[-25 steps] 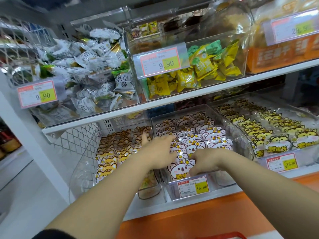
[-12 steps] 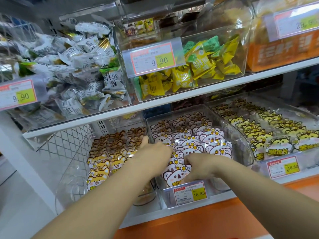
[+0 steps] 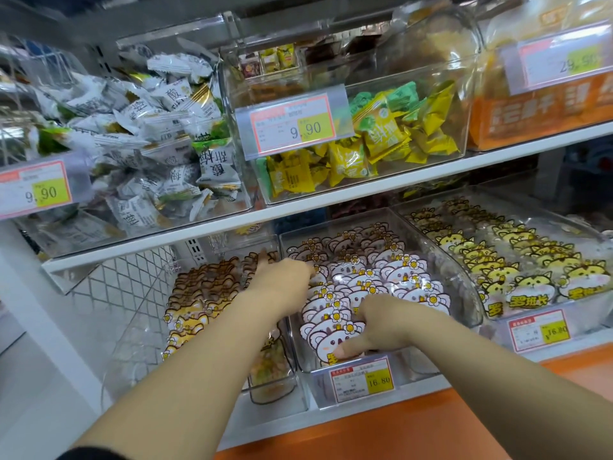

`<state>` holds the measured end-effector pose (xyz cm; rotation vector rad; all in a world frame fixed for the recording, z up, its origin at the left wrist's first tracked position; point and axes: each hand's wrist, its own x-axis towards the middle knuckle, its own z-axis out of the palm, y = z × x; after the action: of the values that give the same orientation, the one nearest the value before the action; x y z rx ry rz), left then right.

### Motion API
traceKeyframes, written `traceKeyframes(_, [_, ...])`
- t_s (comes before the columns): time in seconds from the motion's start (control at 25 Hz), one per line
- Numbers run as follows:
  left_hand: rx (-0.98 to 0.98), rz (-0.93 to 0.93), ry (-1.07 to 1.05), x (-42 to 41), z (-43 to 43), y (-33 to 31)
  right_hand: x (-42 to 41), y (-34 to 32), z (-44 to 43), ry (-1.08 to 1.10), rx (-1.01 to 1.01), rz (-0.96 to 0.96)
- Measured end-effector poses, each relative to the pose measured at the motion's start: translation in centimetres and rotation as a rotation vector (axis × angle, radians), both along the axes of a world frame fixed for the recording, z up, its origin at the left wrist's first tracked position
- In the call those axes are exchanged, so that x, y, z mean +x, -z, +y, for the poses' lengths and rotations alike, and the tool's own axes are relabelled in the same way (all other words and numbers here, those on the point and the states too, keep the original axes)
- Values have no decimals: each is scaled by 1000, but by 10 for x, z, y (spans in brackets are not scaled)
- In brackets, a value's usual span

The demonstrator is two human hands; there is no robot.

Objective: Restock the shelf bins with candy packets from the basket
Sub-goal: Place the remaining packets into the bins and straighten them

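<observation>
White shelf (image 3: 331, 202) in two tiers, spanning the whole view. Upper tier, left to right: upper left bin (image 3: 83, 234), clear, heaped with white packets (image 3: 156, 134); upper middle bin (image 3: 414, 54), clear, part-filled with yellow and green packets (image 3: 381, 141); orange box (image 3: 544, 107). Lower tier, left to right: left bin (image 3: 139, 327) with brown and yellow cat packets (image 3: 205, 287); middle bin (image 3: 457, 287) packed with upright rows of koala packets (image 3: 391, 277); right bin (image 3: 590, 310) with yellow cat packets (image 3: 497, 257). Two bare forearms reaching from the near edge into the middle bin. Left hand (image 3: 282, 283) at that bin's left side, fingertips buried among the koala packets; impossible to tell whether gripping or only touching. Right hand (image 3: 381, 323) nearer, clamped on the nearmost koala packets: thumb (image 3: 345, 351) pressed on the front face, fingers curled over the top edges behind. Price tag (image 3: 361, 380) reading 16.80 on the middle bin's near wall, just below the thumb.
</observation>
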<state>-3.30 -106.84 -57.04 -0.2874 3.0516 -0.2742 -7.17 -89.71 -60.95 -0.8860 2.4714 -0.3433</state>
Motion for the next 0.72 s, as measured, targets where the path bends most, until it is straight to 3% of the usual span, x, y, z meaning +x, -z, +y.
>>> traceKeyframes(0.24, [-13,-34,-30,-29,-8,17,3,-18,-8,19,-45,134])
traceKeyframes(0.48, [-24,-128,-29,-37,-9,17,9,-5,-8,-101,-59,194])
traceKeyframes(0.72, [-246,-68,21,-16,6,12,12,5,-13,-79,-81,256])
